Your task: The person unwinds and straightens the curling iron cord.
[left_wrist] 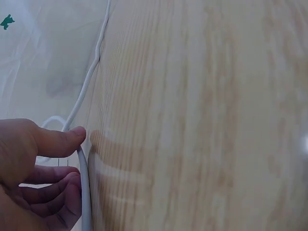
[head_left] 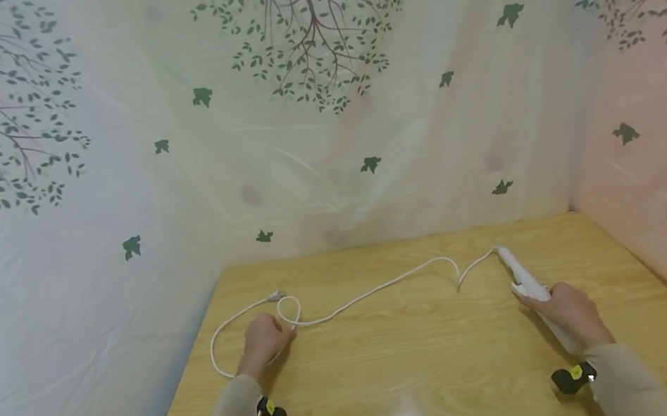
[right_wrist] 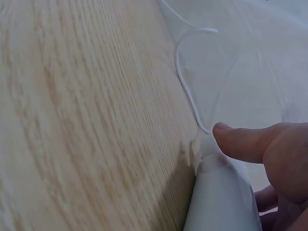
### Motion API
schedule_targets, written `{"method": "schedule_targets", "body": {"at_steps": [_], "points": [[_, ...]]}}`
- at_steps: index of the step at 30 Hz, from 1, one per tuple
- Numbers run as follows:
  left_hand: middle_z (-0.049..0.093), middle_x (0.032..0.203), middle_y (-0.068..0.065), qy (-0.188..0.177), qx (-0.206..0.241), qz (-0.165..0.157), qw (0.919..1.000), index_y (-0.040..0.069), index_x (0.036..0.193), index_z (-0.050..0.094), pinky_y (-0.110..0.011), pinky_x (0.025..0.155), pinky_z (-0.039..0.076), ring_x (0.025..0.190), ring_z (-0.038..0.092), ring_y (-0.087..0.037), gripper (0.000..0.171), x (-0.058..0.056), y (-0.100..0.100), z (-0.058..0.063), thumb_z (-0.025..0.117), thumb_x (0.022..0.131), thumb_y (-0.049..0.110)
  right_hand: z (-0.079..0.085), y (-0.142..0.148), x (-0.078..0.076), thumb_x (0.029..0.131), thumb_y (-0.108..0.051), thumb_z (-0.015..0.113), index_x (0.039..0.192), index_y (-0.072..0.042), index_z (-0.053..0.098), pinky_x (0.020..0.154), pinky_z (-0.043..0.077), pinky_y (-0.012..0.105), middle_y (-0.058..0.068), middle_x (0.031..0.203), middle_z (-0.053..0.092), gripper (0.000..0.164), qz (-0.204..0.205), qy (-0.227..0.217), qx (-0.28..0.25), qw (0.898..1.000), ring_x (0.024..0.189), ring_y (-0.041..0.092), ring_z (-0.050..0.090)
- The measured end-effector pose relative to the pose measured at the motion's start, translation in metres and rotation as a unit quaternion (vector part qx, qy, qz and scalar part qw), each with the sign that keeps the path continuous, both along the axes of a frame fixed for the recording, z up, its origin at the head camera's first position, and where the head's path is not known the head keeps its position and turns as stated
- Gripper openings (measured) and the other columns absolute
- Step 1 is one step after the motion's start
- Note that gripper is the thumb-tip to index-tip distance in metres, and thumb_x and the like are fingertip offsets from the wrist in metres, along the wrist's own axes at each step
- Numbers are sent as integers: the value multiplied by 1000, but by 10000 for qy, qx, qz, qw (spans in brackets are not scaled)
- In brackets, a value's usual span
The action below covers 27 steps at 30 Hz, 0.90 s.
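My left hand [head_left: 261, 340] pinches a white power cord [head_left: 377, 288] near its small loop. In the left wrist view, the thumb [left_wrist: 70, 138] lies against the cord [left_wrist: 85, 192], with the other fingers curled beside it. At the right, my right hand [head_left: 568, 311] grips a long white hair iron [head_left: 516, 269], which slants away from me with its cord end at the back. In the right wrist view, the thumb [right_wrist: 245, 143] lies over the iron's white body [right_wrist: 221, 197], which partly hides the fingers. A plug [head_left: 275, 296] lies just beyond my left hand.
Under everything is a wood-grain table [head_left: 389, 378]. A pale sheet printed with trees and leaves [head_left: 315, 168] hangs behind it and along both sides. The cord runs in a wavy line across the back of the table. Each wrist carries a small black camera [head_left: 273, 415].
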State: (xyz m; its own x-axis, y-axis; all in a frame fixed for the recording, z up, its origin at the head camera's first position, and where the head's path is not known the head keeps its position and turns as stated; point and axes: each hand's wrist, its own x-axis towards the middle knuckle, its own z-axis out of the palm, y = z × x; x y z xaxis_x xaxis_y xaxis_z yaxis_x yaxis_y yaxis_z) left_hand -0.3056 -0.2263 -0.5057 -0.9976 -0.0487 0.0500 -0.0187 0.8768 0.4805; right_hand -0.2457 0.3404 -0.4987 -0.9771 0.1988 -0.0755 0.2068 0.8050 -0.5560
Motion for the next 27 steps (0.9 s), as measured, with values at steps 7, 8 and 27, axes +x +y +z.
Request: {"method": "schedule_targets", "body": {"at_steps": [7,8,27], "points": [[67,80,-10,25,-66,-425,9991,1,82,67,-38,66,53,73,61,-24,29,6,-2,3,83,75,23,6,-3,1,86,-54,66,100,13,58,53,39,31,14,78,59,69,139,-40,-87,9999,66,23,52],[67,81,-10,23,-27,-443,9990,0,83,66,-39,67,53,74,61,-24,30,7,-2,4,83,74,23,6,-2,1,86,-54,65,100,13,58,53,39,31,15,79,59,69,147,-50,-93,9998,67,23,52],[66,84,-7,398,3,-854,9956,3,90,69,-39,71,52,77,61,-22,25,5,5,12,78,79,23,22,0,-3,91,-63,51,124,24,42,65,50,49,46,109,52,94,391,187,615,9972,86,48,58]]}}
